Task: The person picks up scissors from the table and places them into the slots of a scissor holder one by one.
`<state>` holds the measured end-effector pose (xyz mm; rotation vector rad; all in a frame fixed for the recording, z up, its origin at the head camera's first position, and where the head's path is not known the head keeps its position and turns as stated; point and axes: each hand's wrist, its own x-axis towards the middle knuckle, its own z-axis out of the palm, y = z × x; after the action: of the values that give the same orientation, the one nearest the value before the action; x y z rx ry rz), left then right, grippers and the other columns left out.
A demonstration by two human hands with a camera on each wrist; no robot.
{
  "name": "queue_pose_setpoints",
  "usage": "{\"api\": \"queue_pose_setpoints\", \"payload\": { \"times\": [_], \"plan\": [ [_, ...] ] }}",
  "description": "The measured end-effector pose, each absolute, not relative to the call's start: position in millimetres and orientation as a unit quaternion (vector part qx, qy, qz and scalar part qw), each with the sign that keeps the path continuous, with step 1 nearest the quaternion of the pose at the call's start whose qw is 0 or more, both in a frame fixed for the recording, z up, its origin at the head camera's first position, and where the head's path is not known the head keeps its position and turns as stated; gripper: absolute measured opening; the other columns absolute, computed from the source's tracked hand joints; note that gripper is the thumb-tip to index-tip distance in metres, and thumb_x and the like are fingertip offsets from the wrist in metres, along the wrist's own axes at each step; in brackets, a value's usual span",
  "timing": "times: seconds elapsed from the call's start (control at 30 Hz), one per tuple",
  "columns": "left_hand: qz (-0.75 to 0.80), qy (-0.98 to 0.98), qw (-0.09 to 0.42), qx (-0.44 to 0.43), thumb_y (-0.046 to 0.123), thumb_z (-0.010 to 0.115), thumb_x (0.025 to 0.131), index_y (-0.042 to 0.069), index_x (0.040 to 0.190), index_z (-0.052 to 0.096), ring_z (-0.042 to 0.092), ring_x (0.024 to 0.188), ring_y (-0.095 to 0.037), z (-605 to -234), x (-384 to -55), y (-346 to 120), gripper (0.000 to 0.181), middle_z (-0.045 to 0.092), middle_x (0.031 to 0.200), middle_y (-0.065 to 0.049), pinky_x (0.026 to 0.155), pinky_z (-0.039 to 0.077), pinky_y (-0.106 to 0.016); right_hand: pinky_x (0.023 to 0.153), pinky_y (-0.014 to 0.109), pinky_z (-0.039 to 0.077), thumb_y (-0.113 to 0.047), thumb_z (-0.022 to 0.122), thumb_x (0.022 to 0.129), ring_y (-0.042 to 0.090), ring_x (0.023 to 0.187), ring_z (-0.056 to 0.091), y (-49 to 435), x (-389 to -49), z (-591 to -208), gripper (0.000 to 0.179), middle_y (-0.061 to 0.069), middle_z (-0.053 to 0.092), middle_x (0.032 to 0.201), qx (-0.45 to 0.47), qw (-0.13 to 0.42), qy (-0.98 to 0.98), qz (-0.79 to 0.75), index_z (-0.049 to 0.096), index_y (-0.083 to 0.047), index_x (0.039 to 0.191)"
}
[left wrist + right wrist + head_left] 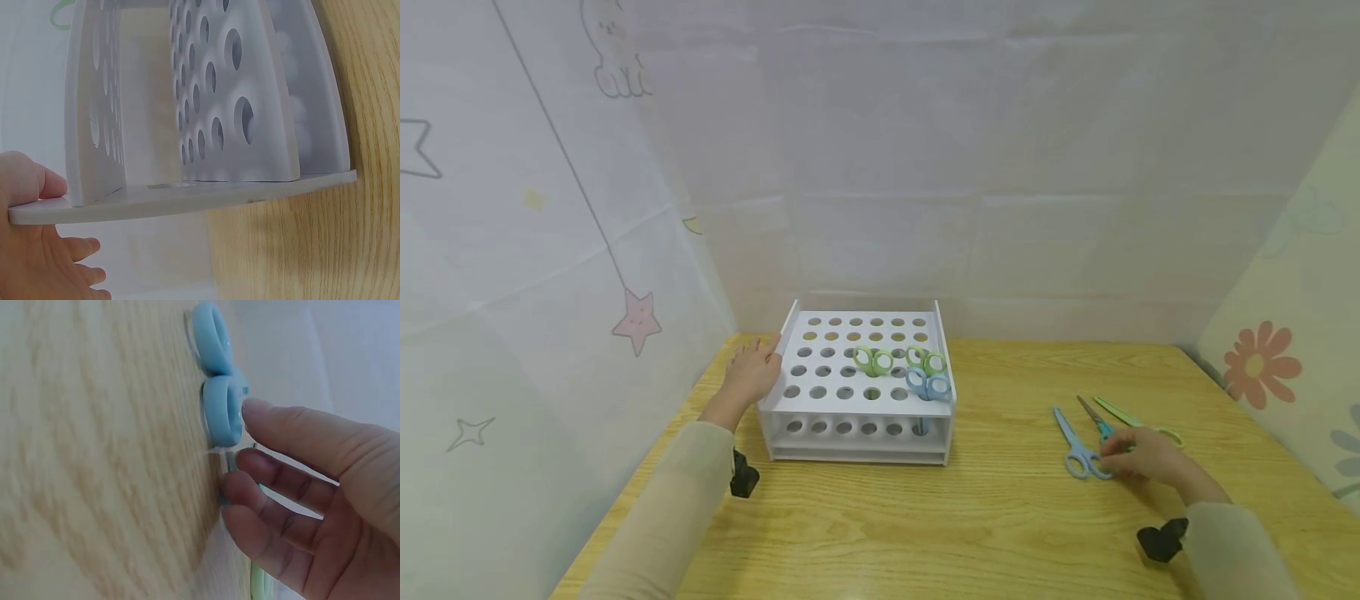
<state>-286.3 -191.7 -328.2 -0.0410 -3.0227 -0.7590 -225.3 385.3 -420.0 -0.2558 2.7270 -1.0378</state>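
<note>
On the left, my left hand [751,372] grips the side panel of a white two-tier rack [859,407], its thumb over the panel's edge. Two green-handled scissors [872,363] and a blue-handled pair [928,386] stand in the rack's holes, handles up. At the right, my right hand [1138,454] is low over the table with loosely bent fingers, thumb apart from them. Closest to its thumb is the handle of light blue scissors [220,412]. Teal-handled scissors [1104,429] are partly hidden behind the fingers. Green scissors [1117,412] lie just beyond.
The wooden table [1000,517] reaches back to a pale cloth-covered wall [1000,167]. Printed cloth also hangs along the left and right sides. A black wrist camera [743,475] sits on the left wrist, and another [1162,540] on the right.
</note>
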Motion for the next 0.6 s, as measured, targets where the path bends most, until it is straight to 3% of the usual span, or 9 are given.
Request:
{"api": "queue_pose_setpoints", "payload": {
  "times": [0.43, 0.6],
  "plan": [
    [-0.243, -0.97, 0.009, -0.014, 0.022, 0.019, 0.095, 0.008, 0.147, 0.018, -0.003, 0.132, -0.05, -328.9, -288.1, -192.4, 0.054, 0.009, 0.147, -0.029, 0.105, 0.0, -0.058, 0.063, 0.029, 0.041, -0.021, 0.069, 0.082, 0.012, 0.073, 0.048, 380.8, -226.1, -423.4, 0.016, 0.003, 0.059, 0.089, -0.181, 0.122, 0.916, -0.336, 0.068, -0.007, 0.089],
    [-0.244, -0.97, 0.007, -0.012, 0.023, 0.019, 0.096, 0.008, 0.147, 0.018, -0.003, 0.132, -0.049, -329.4, -288.9, -192.6, 0.054, 0.008, 0.148, -0.028, 0.105, -0.001, -0.057, 0.055, 0.026, 0.043, -0.017, 0.068, 0.083, 0.009, 0.064, 0.047, 378.3, -224.9, -424.1, 0.014, 0.003, 0.057, 0.084, -0.191, 0.132, 0.906, -0.354, 0.067, -0.004, 0.088]
  ]
}}
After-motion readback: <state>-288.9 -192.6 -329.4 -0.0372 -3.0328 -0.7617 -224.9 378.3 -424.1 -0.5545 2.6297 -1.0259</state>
